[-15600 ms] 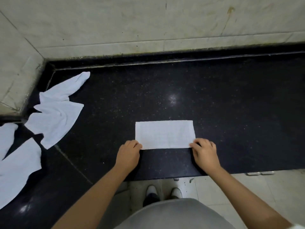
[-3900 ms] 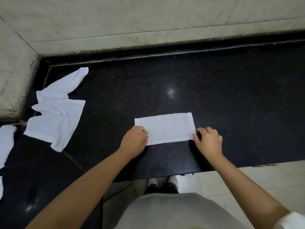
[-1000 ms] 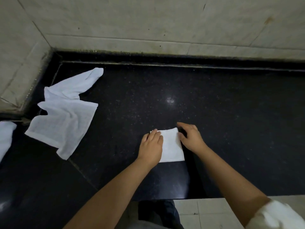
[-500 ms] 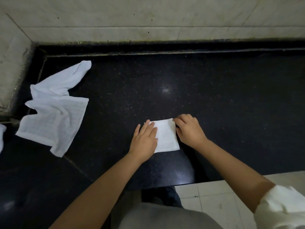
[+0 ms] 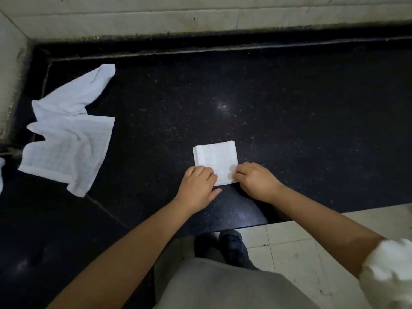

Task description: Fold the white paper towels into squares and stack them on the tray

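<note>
Both hands pinch a folded towel on black speckled counter below pale tiled wall.

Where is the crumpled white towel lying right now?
In the head view, the crumpled towel lies on the black counter at far left near the wall corner, well apart from the folded square under both hands.

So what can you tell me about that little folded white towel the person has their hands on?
The folded towel is white, with a faint grid texture like soft paper or thin cloth. It is folded into a near square of several layers, whose edges show stepped along its left side. It lies flat on the dark speckled counter, near the front edge. The left hand rests on its near left corner and the right hand on its near right corner, fingers curled at the edge.
</note>
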The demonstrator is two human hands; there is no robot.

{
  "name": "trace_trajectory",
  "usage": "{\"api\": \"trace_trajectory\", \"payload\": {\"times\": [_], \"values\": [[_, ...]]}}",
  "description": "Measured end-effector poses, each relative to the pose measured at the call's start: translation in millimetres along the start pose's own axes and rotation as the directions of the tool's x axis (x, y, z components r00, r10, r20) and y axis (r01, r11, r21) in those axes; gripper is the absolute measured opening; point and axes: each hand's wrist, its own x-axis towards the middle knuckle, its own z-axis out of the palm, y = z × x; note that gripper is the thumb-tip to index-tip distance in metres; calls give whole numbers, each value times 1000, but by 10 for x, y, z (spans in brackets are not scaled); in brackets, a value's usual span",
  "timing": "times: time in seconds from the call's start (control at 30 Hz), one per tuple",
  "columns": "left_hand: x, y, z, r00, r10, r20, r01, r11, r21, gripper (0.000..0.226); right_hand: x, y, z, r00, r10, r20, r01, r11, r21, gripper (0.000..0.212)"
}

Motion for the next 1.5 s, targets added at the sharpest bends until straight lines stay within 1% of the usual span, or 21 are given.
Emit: {"api": "trace_trajectory", "payload": {"times": [0.07, 0.13, 0.17, 0.23, 0.3, 0.33, 0.5, 0.57, 0.63, 0.7, 0.8, 0.83, 0.9, 0.93, 0.97, 1.0, 1.1, 1.2, 1.27, 1.37, 1.5], "values": [[18, 29, -11, 1000, -9, 25, 9, 1000, 11, 27, 12, 26, -29, 999, 49, -6, -48, 998, 26, 24], [44, 63, -14, 999, -25, 39, 24, 999, 25, 28, -20, 0, -59, 993, 116, 6, -116, 986, 123, 26], [63, 80, -13, 999, -20, 45, 18, 999, 38, 27, -34, -17, -75, 986, 161, 35, -165, 963, 215, 24], [110, 117, -32, 998, 27, 60, -33, 994, 102, 23, -86, -2, -68, 956, 284, 77, -294, 899, 326, 22], [149, 171, -91, 994, 91, 64, -100, 982, 162, 10, -179, 30, -103, 937, 324, 129, -347, 824, 448, 24], [178, 223, -139, 992, 112, 56, -119, 979, 167, 8, -246, 58, -139, 933, 343, 113, -352, 793, 497, 24], [503, 737, -363, 961, 236, -142, -216, 966, 142, 12, -875, 426, -362, 868, 496, 35, -384, 623, 682, 21], [714, 1103, -466, 946, 281, -160, -263, 957, 127, 8, -1292, 622, -440, 835, 549, -18, -379, 599, 705, 21], [950, 1554, -573, 934, 327, -141, -317, 944, 88, 16, -1768, 827, -494, 794, 602, -83, -383, 602, 700, 23], [1202, 2065, -649, 925, 362, -110, -358, 932, 58, 21, -2273, 1033, -538, 763, 631, -142, -411, 643, 647, 23], [1606, 2913, -758, 891, 447, -73, -451, 891, -48, 28, -3092, 1357, -607, 683, 693, -230, -558, 699, 448, 20], [1744, 3200, -784, 881, 466, -83, -472, 875, -109, 35, -3374, 1464, -648, 656, 705, -268, -598, 703, 385, 17], [1988, 3746, -884, 874, 486, -13, -480, 857, -186, 48, -3953, 1704, -720, 624, 713, -320, -648, 700, 300, 8], [2101, 4009, -930, 858, 514, -1, -502, 838, -213, 53, -4241, 1835, -749, 619, 713, -328, -671, 698, 251, 9], [2221, 4268, -967, 829, 558, -29, -549, 803, -232, 57, -4511, 1962, -798, 618, 718, -319, -698, 688, 198, 10], [2345, 4522, -999, 799, 600, -47, -592, 769, -241, 59, -4754, 2078, -880, 595, 744, -302, -734, 657, 171, 9], [2781, 5244, -1076, 733, 676, -79, -677, 712, -184, 56, -5382, 2444, -1085, 500, 834, -233, -836, 535, 124, 26], [3254, 5951, -1213, 698, 710, -89, -715, 685, -140, 31, -5919, 2852, -1272, 387, 894, -227, -885, 429, 182, 26], [3607, 6404, -1306, 674, 730, -112, -739, 663, -118, 27, -6254, 3175, -1372, 332, 913, -237, -903, 380, 199, 24], [4213, 7015, -1407, 654, 748, -115, -755, 653, -49, 26, -6691, 3774, -1552, 296, 922, -250, -919, 347, 188, 21], [5135, 7697, -1606, 639, 756, -142, -759, 650, 41, 24, -7127, 4773, -1911, 304, 909, -286, -923, 355, 149, 19]]}}
